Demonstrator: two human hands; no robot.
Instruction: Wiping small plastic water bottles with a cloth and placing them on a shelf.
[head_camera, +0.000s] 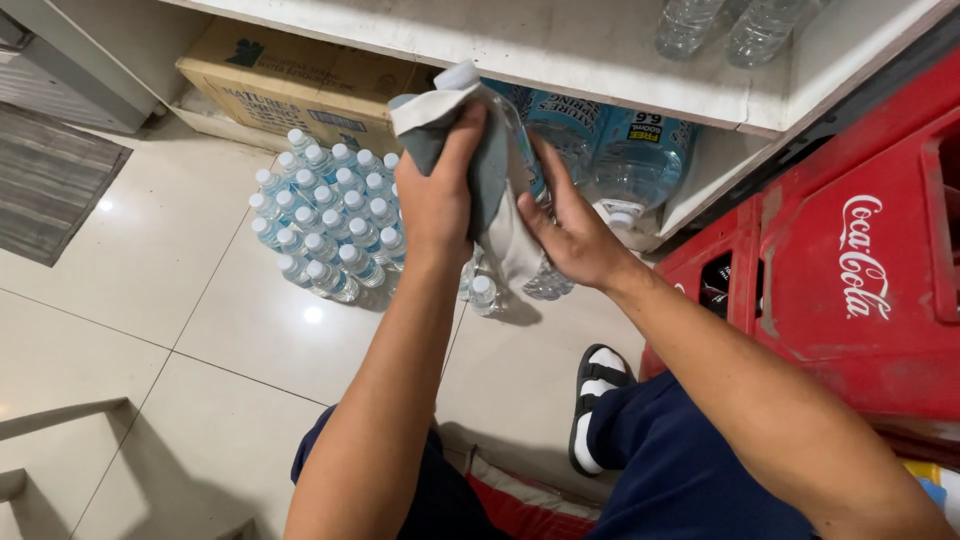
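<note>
Person is crouching on the tiled floor (150, 300), both hands up at chest height in front of a white shelf (600, 45). Left hand (440, 200) is closing its grip fully around a grey-and-white cloth (490, 170), pressing it against a clear plastic water bottle (530, 190). Right hand (575, 235) is cupping the bottle from the other side, fingers half curled against it, thumb on the cloth; the grip is loose rather than clamped. The bottle is being held in the air between the 2 hands, tilted, cap end up by the shelf edge, base end pointing down toward the floor; most of it is hidden under the cloth.

Handling judgement: bottle looks full, so moderately heavy for its size, thin-walled and likely to dent under a hard squeeze, and slick where wet. Best hold is probably around the mid body or near the neck. Cloth is soft, limp, light, bunching wherever pinched.

On the floor just below the hands, a cluster of small capped bottles (325, 215) is standing upright, and 1 loose small bottle (483, 293) is standing beside them. Large blue-labelled water jugs (625, 150) are sitting under the shelf, a cardboard box (290, 85) to their left. A red plastic crate (850, 260) is standing at right, near a sandalled foot (597, 400).
</note>
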